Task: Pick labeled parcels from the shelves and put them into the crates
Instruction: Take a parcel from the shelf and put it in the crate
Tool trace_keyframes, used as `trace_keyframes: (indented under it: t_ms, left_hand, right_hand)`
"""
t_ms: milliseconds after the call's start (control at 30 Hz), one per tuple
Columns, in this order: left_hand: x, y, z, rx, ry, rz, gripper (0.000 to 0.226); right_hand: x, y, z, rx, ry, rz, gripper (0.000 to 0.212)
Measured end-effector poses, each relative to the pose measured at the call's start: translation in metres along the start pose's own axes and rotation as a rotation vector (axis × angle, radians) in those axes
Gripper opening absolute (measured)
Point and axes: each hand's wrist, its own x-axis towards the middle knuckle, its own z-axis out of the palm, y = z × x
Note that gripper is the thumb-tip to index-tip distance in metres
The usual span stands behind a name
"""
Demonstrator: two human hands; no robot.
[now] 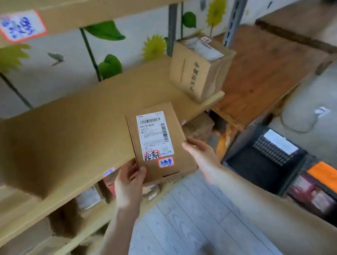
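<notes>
Filling the left side, cardboard-lined shelves run along a sunflower-print wall, and pale plank floor spreads below. To the right there's a brown wooden top, then a black crate down low beside it. One box sits at the shelf's right end. Centre stage is the parcel, held in the air just off the shelf's front edge, white label facing up. The left hand pinches its lower left corner, thumb on top, while the right hand grips its right edge.
</notes>
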Motion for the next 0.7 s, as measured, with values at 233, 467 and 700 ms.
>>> trace_keyframes:
  t_ms: [233,467,700]
  left_hand:
    - [-0.047,-0.038,0.143,0.099,-0.296,-0.063,0.032]
    - [-0.111,-0.107,0.322,0.244,-0.516,-0.187,0.023]
    - [-0.17,-0.16,0.446,0.424,-0.64,-0.29,0.025]
  right_hand:
    - [-0.033,0.037,-0.173,0.167,0.241,0.144,0.006]
    - [-0.06,0.094,-0.373,0.258,0.384,0.278,0.022]
    - [-0.084,0.14,-0.512,0.264,0.525,0.408,0.007]
